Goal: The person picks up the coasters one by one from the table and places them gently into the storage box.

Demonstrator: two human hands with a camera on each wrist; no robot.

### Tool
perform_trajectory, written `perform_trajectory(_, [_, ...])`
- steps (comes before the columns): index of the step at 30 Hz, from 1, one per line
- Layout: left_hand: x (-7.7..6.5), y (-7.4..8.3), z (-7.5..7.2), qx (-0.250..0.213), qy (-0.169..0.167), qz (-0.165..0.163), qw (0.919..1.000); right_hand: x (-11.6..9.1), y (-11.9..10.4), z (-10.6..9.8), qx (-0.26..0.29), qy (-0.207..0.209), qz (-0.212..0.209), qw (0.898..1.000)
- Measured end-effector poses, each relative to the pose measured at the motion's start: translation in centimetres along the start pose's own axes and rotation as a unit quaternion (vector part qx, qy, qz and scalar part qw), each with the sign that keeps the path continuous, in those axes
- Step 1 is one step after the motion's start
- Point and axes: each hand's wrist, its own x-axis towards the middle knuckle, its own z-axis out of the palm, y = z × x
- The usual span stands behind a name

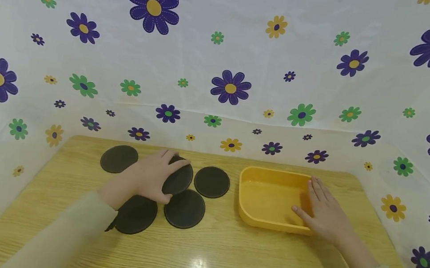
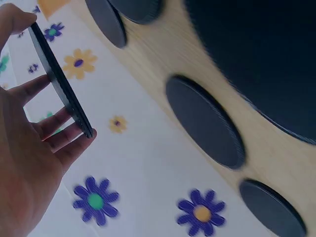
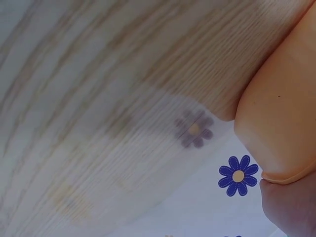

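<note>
My left hand (image 1: 151, 175) grips a thin round black coaster (image 1: 179, 176) by its edges. In the left wrist view the coaster (image 2: 61, 81) is raised off the table, thumb on one end and fingertips along the rest. My right hand (image 1: 326, 210) rests on the right rim of a yellow plastic tub (image 1: 268, 223), its fingers straight and the thumb over the inside. More black coasters lie about the left hand: one at the back left (image 1: 119, 159), one to the right (image 1: 212, 182), one in front (image 1: 184, 209) and one partly under the wrist (image 1: 134, 218).
The light wooden table (image 1: 231, 261) carries everything. A white flowered cloth (image 1: 192, 59) encloses it at the back and both sides. The tub stands right of the coasters, with table surface visible between them.
</note>
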Motion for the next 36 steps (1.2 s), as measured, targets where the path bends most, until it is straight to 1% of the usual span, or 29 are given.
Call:
perform_trajectory(8, [4.9,3.8,-0.5,0.021,-0.026,0.043,0.9985,0.0,0.2,0.2,-0.004,0.010,-0.007,1.000])
perform_trajectory(13, [8.4,6.5,-0.7,0.034,-0.022,0.075,0.9964,0.1,0.2,0.1,-0.007,0.011,-0.007,1.000])
perform_trajectory(17, [10.6,8.5,-0.6,0.048,-0.024,0.086,0.9948,0.1,0.3,0.2,-0.007,0.008,-0.007,1.000])
perform_trajectory(21, [12.7,10.3,0.1,0.054,-0.026,0.091,0.9940,0.1,0.4,0.3,-0.002,0.006,-0.006,1.000])
perform_trajectory(24, [13.9,11.6,0.7,0.054,-0.026,0.097,0.9935,0.1,0.4,0.3,-0.002,0.006,-0.003,1.000])
perform_trajectory(28, [15.3,13.3,1.5,0.052,-0.035,0.100,0.9930,0.0,0.5,0.4,-0.002,0.005,-0.001,1.000])
perform_trajectory(31, [16.2,14.3,2.2,0.049,-0.045,0.096,0.9931,0.0,0.5,0.3,0.000,0.005,-0.001,1.000])
perform_trajectory(36, [17.1,15.5,3.5,0.044,-0.064,0.095,0.9925,0.0,0.3,0.3,-0.002,0.007,-0.001,1.000])
